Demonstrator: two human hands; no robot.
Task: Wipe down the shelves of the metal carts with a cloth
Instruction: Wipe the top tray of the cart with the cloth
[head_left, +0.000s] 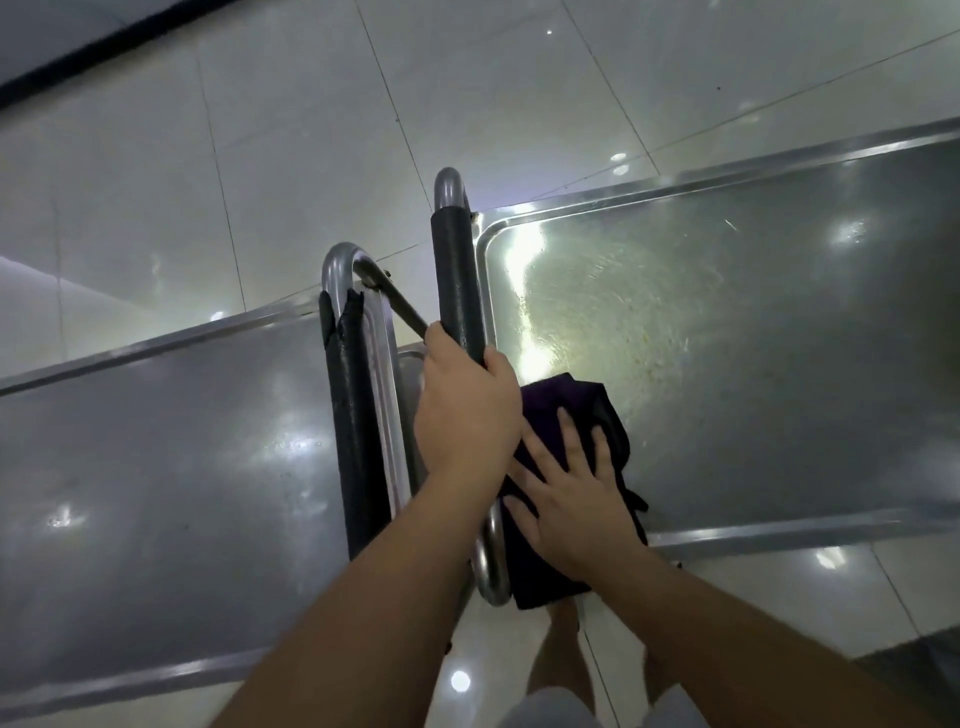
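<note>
Two metal carts stand end to end below me. The right cart's top shelf is shiny steel with pale smears near its left end. A dark purple cloth lies on that left end. My right hand presses flat on the cloth with fingers spread. My left hand grips the black padded handle of the right cart. The left cart's shelf lies bare beside its own torn black handle.
Glossy white floor tiles surround the carts. A dark strip runs along the far upper left. My bare legs and feet stand on the floor just below the right cart's near edge.
</note>
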